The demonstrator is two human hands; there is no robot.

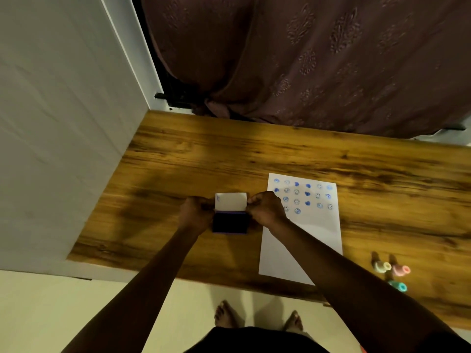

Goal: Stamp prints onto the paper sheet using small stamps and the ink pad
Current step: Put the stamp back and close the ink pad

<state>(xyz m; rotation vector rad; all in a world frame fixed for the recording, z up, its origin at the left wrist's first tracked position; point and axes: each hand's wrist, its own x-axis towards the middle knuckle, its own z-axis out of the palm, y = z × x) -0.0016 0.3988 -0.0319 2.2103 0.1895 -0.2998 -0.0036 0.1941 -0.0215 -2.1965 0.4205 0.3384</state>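
Note:
The ink pad (230, 222) lies on the wooden table (178, 154) with its dark blue pad showing and its white lid (231, 201) standing up at the far side. My left hand (196, 212) grips the lid's left edge and my right hand (266, 210) grips its right edge. Right of the pad lies the white paper sheet (305, 233), with several rows of blue prints on its upper part. Three small stamps lie at the table's front right: a cream one (381, 266), a pink one (401, 270) and a teal one (398, 286).
A white wall panel (63, 123) borders the table on the left. A brown patterned curtain (318, 59) hangs behind the far edge. The table's near edge runs just above my bare feet (257, 318) on the pale floor.

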